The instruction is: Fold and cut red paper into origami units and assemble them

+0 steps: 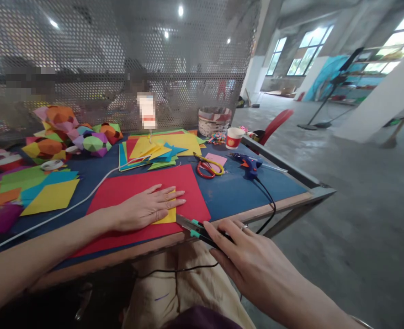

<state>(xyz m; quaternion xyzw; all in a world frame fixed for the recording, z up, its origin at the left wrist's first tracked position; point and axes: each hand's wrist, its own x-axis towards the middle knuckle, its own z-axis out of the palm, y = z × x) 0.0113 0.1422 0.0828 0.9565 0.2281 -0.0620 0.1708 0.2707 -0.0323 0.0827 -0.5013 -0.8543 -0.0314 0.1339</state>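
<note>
My left hand [146,206] lies flat, fingers spread, on a small yellow paper [167,214] that rests on a large red sheet [143,189]. My right hand [246,256] is at the table's near edge, fingers closed around a black utility knife with teal parts [191,227]. The knife's tip points left, close to the yellow paper's right edge.
Red-and-yellow scissors [207,168], a blue glue gun [248,165] with a black cord, a paper cup [234,138], a basket [215,120], stacked coloured sheets [157,148] and folded paper shapes [68,135] are on the blue table [243,192]. A perforated metal screen [119,59] stands behind.
</note>
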